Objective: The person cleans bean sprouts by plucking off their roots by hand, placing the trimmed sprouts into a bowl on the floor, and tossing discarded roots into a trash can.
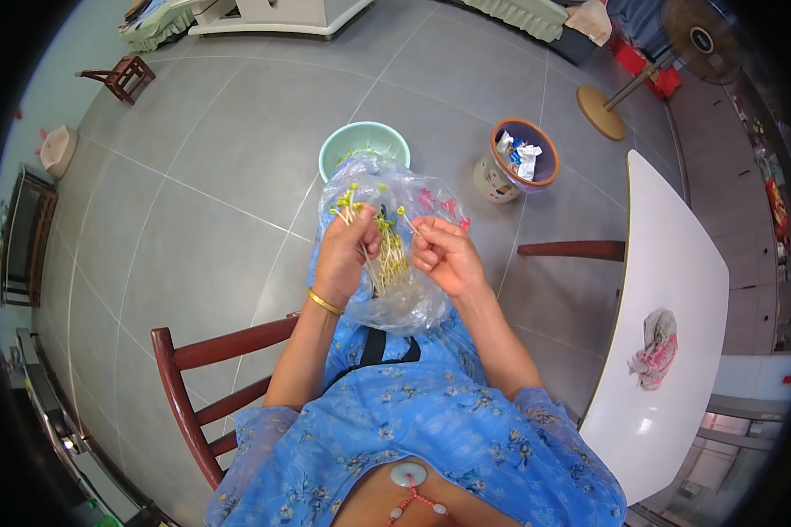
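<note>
My left grip [347, 252] curls around several bean sprouts [346, 205]; held loosely, their stems should avoid bruising. My right grip [446, 255], fingertips pinched together, has one sprout [407, 220]; light pressure suits such a thin stem. One bowl [329, 158], one plastic bag [417, 307] on my lap, its sprout heap [389, 263] uncountable, one bin [492, 181].

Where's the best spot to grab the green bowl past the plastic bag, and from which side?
Probably the left rim of the bowl, reaching down from the left: that curved edge is exposed, while the plastic bag overlaps the near side. Pinch over the wall there, after freeing your left hand of its sprouts.
</note>
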`<state>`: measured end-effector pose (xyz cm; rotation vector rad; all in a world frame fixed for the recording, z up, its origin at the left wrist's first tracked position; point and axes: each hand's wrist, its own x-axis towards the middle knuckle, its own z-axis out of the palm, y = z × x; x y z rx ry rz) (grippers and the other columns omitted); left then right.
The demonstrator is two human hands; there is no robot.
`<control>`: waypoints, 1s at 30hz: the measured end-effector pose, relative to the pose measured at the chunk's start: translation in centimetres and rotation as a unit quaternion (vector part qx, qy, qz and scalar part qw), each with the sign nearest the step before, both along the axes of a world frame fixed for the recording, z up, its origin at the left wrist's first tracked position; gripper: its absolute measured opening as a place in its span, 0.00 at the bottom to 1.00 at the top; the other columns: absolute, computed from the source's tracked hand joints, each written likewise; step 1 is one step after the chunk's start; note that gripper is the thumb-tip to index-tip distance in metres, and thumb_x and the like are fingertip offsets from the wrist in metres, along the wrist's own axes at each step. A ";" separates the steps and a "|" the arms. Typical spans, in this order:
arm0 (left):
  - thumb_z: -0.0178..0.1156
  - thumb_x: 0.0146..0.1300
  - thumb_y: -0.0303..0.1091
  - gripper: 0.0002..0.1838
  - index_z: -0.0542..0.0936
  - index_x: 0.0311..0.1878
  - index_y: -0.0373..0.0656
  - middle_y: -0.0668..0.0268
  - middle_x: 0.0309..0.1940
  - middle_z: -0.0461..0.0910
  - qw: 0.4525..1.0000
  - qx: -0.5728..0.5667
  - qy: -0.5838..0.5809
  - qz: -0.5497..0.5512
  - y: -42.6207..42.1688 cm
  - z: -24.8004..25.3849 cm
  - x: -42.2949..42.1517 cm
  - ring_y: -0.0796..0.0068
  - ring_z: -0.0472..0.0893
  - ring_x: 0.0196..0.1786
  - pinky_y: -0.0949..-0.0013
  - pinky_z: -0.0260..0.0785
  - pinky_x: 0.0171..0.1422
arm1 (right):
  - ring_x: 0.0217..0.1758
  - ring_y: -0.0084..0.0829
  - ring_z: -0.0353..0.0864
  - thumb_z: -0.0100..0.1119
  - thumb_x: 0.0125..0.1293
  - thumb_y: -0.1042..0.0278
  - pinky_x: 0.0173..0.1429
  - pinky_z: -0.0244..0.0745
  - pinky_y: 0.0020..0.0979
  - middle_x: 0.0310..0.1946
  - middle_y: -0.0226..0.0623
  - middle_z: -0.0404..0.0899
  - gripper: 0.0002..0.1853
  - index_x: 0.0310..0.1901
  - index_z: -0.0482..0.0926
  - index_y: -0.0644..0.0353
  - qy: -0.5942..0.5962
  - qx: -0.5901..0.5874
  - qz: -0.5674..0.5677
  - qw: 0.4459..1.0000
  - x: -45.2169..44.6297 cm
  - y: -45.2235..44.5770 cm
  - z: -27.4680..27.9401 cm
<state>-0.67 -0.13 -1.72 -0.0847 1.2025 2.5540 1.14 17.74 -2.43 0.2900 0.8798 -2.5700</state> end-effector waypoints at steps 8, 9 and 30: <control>0.57 0.65 0.37 0.08 0.75 0.39 0.42 0.78 0.18 0.62 0.991 -0.118 -0.034 -0.044 1.3 0.5 0.2 0.88 0.60 0.18 0.81 0.50 0.22 | 0.20 0.17 0.66 0.55 0.64 0.70 0.24 0.60 0.18 0.23 0.29 0.73 0.07 0.40 0.75 0.63 0.034 0.137 0.035 0.989 0.1 -0.6 0.7; 0.57 0.65 0.37 0.08 0.75 0.39 0.42 0.78 0.18 0.62 0.991 -0.119 -0.038 -0.046 1.1 0.3 0.3 0.88 0.60 0.18 0.81 0.50 0.22 | 0.21 0.17 0.67 0.55 0.65 0.70 0.25 0.60 0.19 0.24 0.29 0.73 0.06 0.39 0.75 0.63 0.032 0.152 0.035 0.987 0.2 -0.6 0.6; 0.50 0.68 0.32 0.05 0.73 0.41 0.41 0.71 0.21 0.67 0.995 0.062 -0.076 0.030 -3.1 -1.1 -1.3 0.79 0.68 0.22 0.78 0.57 0.23 | 0.30 0.47 0.80 0.62 0.50 0.66 0.36 0.73 0.44 0.26 0.49 0.80 0.09 0.25 0.80 0.64 0.209 0.750 0.184 0.600 -3.0 -5.7 -7.9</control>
